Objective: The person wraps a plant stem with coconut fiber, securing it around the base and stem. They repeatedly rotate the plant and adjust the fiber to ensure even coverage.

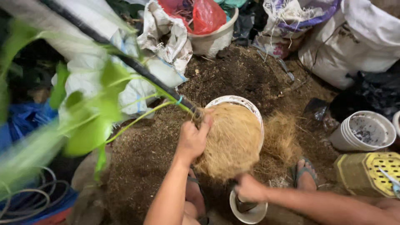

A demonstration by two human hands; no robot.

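My left hand (193,137) grips the base of a plant (87,112) tied to a black stake (137,66), at the rim of a white pot (233,100). The plant leans up to the left with blurred green leaves. A thick mass of tan coconut fibre (231,141) covers the pot's mouth and the plant's root end. My right hand (249,187) is closed around the lower edge of that fibre, just above a small white cup (249,213). More fibre (281,139) lies loose on the soil to the right.
Dark soil (237,71) is heaped behind the pot. White sacks (354,37) and a tub with red bags (208,25) line the back. Stacked white pots (366,131) and a yellow perforated crate (371,173) stand at right. My sandalled foot (306,175) rests near the fibre.
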